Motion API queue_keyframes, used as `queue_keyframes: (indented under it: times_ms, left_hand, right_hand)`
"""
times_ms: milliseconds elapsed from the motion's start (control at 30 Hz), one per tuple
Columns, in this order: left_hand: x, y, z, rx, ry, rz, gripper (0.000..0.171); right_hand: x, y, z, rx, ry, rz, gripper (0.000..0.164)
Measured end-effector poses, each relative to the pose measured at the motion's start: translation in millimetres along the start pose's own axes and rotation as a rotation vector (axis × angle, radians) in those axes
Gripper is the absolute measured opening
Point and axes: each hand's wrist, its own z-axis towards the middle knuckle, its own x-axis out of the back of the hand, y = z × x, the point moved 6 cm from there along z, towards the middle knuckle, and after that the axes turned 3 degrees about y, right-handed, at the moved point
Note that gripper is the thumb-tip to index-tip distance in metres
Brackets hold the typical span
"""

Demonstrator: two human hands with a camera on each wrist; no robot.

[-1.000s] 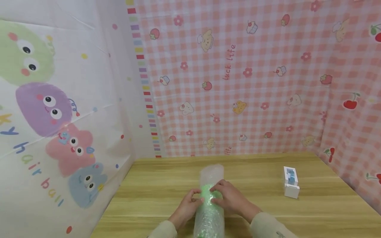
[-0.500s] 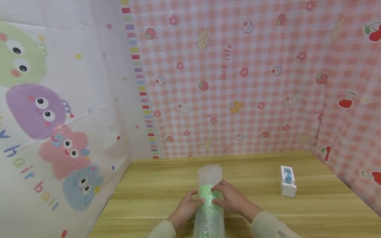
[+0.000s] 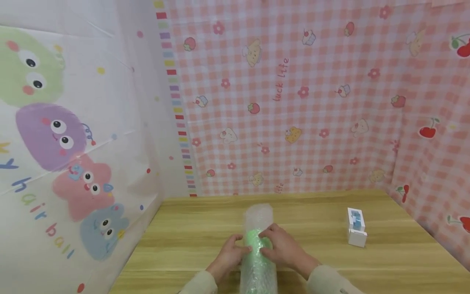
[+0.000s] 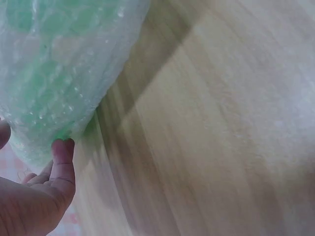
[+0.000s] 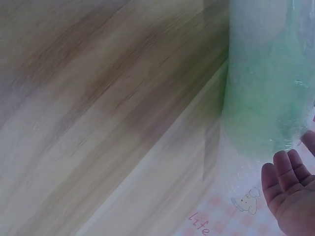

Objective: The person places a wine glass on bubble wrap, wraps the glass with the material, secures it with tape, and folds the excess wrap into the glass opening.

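Here, much is cut off: in the head view the near end of the bubble-wrap roll [image 3: 258, 249] runs out of the bottom edge, and the sleeves are only partly seen. The wrist views are blurred and show just fingertips against the wrap. The roll lies lengthwise on the wooden table [image 3: 385, 261], near its front middle, pointing away from the person. It is clear and bubbly, pale at the far end, with something green showing through that cannot be made out. The left hand [image 3: 229, 256] grips its left side, fingers curled onto the wrap. The right hand [image 3: 282, 249] grips the right side and top. A small white and blue box [image 3: 356, 226] stands well apart to the right.
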Motion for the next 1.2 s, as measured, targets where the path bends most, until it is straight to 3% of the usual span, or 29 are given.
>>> queue_keyframes:
  times_ms: [167,567,700,800,900,1100,1200]
  left_hand:
    - [-2.4,-0.6,-1.9,-0.015,0.025,0.012,0.063]
    - [-5.9,10.2,-6.2,-0.095,0.149,0.194,0.07]
    - [-9.9,18.0,-7.2,-0.168,0.173,0.247,0.069]
    - [-15.2,26.1,-8.1,-0.237,0.171,0.276,0.061]
    - [-20.4,31.9,-7.4,-0.275,0.163,0.289,0.05]
    - [-24.0,31.7,-4.0,-0.216,0.146,0.291,0.053]
    - [-23.8,28.9,-2.3,-0.161,0.142,0.288,0.041]
  right_hand:
    - [-1.9,3.7,-2.4,-0.052,-0.012,0.032,0.038]
    - [1.6,13.6,-6.7,-0.163,-0.054,0.121,0.038]
    - [5.3,18.2,-6.6,-0.227,-0.067,0.146,0.04]
    - [8.2,23.9,-8.1,-0.298,-0.067,0.101,0.047]
    - [9.6,30.1,-12.2,-0.352,-0.045,0.077,0.044]
    - [8.9,37.0,-18.5,-0.396,-0.028,0.116,0.039]
    - [9.7,36.9,-19.7,-0.411,-0.035,0.121,0.04]
